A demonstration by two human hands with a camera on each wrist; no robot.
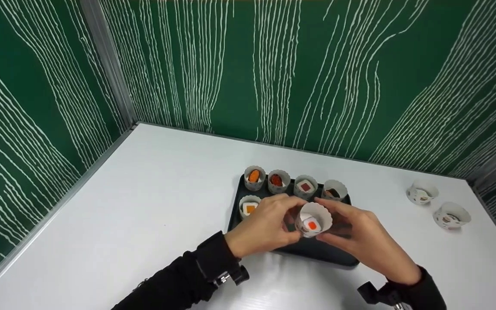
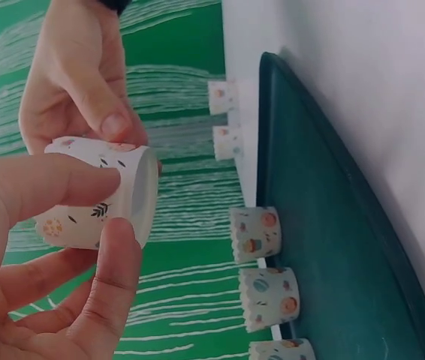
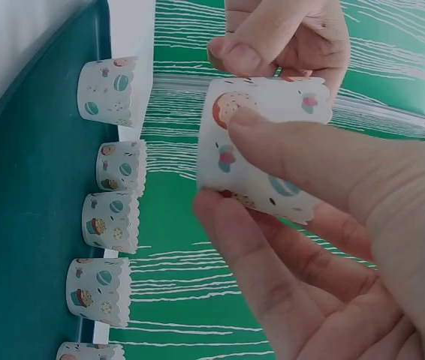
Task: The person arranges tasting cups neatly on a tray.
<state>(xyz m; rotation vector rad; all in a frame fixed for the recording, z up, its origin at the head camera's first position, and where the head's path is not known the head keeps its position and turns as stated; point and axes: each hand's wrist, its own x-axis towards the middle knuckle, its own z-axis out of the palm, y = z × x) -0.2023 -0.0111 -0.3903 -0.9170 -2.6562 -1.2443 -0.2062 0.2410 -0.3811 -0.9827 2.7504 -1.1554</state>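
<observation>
Both hands hold one paper baking cup (image 1: 324,215) with a scalloped rim, raised over the front part of a dark tray (image 1: 312,253). Inside it lies a small white piece with an orange-red patch (image 1: 312,224). My left hand (image 1: 263,226) pinches the cup's left side between thumb and fingers; my right hand (image 1: 370,234) grips the opposite side. In the left wrist view, the cup's printed wall (image 2: 73,217) shows between the left thumb and fingers. The right wrist view shows the right thumb pressed on the cup's wall (image 3: 216,169), with the other hand beyond.
Similar cups stand along the tray's back edge, holding an orange piece (image 1: 254,175), a red piece (image 1: 276,180), and others. At the tray's left is a cup with an orange-topped white piece (image 1: 250,209). Two cups, one nearer (image 1: 452,217) and one farther (image 1: 422,196), stand right on the white table (image 1: 157,206).
</observation>
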